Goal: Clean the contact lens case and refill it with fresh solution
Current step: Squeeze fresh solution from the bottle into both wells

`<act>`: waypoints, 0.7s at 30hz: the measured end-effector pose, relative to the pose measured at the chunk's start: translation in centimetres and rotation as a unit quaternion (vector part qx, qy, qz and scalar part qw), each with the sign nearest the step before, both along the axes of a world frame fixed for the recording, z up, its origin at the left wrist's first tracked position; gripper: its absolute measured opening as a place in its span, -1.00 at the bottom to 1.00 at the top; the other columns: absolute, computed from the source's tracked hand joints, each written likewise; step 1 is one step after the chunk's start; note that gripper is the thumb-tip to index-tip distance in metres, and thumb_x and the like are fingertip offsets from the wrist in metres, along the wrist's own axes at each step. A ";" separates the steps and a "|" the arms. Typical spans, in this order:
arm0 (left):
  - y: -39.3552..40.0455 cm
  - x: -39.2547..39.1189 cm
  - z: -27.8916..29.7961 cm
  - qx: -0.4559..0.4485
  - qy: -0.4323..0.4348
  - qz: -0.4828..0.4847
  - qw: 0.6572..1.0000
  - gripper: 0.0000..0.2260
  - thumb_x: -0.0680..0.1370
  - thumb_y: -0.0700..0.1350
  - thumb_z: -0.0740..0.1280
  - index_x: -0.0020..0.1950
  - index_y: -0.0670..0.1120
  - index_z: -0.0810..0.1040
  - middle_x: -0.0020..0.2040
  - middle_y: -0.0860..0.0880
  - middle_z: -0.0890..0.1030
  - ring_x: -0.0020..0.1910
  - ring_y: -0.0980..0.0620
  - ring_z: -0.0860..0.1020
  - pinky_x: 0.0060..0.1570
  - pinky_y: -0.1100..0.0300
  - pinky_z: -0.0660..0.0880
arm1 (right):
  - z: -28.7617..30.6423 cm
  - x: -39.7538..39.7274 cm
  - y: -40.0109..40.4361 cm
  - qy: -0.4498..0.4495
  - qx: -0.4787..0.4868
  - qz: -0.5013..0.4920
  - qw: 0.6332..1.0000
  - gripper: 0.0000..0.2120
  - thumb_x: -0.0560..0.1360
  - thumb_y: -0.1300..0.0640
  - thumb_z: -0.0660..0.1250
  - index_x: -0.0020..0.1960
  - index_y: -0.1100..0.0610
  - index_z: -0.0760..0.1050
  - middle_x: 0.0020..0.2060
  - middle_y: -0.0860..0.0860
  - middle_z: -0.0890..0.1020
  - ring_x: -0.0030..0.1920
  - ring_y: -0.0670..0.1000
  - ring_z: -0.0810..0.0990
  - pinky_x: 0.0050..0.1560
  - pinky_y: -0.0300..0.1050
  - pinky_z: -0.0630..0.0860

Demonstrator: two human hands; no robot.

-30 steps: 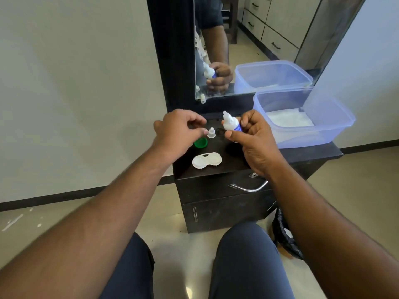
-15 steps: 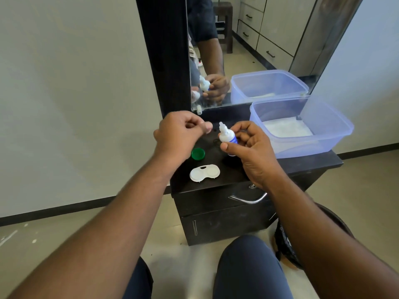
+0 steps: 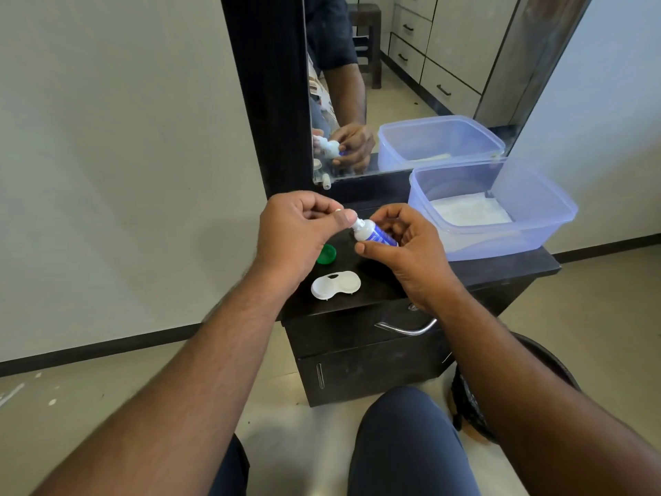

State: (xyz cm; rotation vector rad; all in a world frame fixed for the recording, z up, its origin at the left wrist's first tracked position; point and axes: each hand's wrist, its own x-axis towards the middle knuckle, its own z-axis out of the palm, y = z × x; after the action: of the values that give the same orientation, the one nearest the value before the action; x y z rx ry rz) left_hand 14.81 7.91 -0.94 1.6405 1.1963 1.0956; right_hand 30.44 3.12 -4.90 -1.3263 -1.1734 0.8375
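The dark table carries a plastic tub, the white case lying open near its front edge, and a green cap behind it. Above them the right hand grips the bottle, long axis tilted, nozzle pointing up-left. The left hand pinches the bottle's small cap at that nozzle. To seat the cap well, probably keep the bottle steady and turn gently, square to the thread.
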 end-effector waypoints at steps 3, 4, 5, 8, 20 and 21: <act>0.0 0.3 -0.1 -0.020 0.011 0.000 1.000 -0.85 0.38 -0.04 0.53 -0.18 -0.09 0.69 -0.28 -0.03 0.70 -0.24 0.02 0.68 -0.12 0.01 0.64 | -0.1 -0.1 0.0 -0.021 0.002 -0.002 1.000 -0.63 0.31 0.22 0.57 0.03 0.08 0.50 -0.08 0.01 0.64 -0.08 -0.05 0.63 -0.14 -0.29 0.56; 0.1 0.4 -0.1 -0.023 0.017 0.000 1.000 -0.84 0.39 -0.01 0.53 -0.20 -0.10 0.68 -0.31 -0.03 0.69 -0.27 0.03 0.67 -0.14 0.03 0.64 | -0.1 -0.1 0.0 -0.027 0.003 -0.002 1.000 -0.63 0.30 0.21 0.57 0.02 0.07 0.50 -0.09 0.01 0.64 -0.08 -0.04 0.63 -0.13 -0.28 0.56; 0.1 0.4 0.0 -0.026 0.026 0.004 0.999 -0.82 0.39 0.01 0.52 -0.23 -0.10 0.68 -0.35 -0.03 0.68 -0.31 0.06 0.66 -0.18 0.08 0.62 | -0.1 -0.1 0.0 -0.027 0.005 -0.001 1.000 -0.63 0.29 0.21 0.58 0.00 0.08 0.49 -0.10 0.00 0.65 -0.08 -0.04 0.64 -0.13 -0.26 0.57; 0.4 0.4 0.3 -0.035 0.051 0.004 0.998 -0.77 0.38 0.02 0.52 -0.26 -0.14 0.65 -0.39 -0.04 0.66 -0.37 0.09 0.62 -0.26 0.16 0.56 | -0.2 0.0 0.0 -0.015 0.007 -0.002 1.000 -0.65 0.28 0.23 0.58 -0.05 0.11 0.48 -0.10 0.01 0.67 -0.09 -0.04 0.66 -0.10 -0.22 0.59; 0.3 1.2 1.0 -0.111 -0.063 -0.081 0.989 -0.76 0.38 -0.21 0.53 0.03 -0.16 0.65 -0.15 -0.17 0.70 -0.16 -0.03 0.68 -0.02 0.14 0.58 | -0.2 -0.1 -0.2 0.029 0.011 0.002 1.000 -0.71 0.34 0.21 0.54 -0.08 0.07 0.45 -0.12 0.07 0.69 -0.12 0.00 0.68 -0.13 -0.16 0.57; 0.1 1.4 0.9 -0.107 -0.073 -0.073 0.989 -0.73 0.38 -0.21 0.53 0.05 -0.16 0.64 -0.18 -0.15 0.70 -0.20 0.03 0.67 -0.09 0.24 0.56 | -0.2 -0.1 -0.2 0.036 0.010 0.004 0.999 -0.72 0.35 0.21 0.53 -0.08 0.07 0.45 -0.12 0.09 0.69 -0.12 0.02 0.69 -0.14 -0.13 0.57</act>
State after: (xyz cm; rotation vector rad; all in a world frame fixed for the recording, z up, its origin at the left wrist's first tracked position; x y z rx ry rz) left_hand 16.22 8.06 -0.02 1.4342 1.0429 0.9422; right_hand 30.31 2.92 -5.09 -1.2649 -1.1289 0.8708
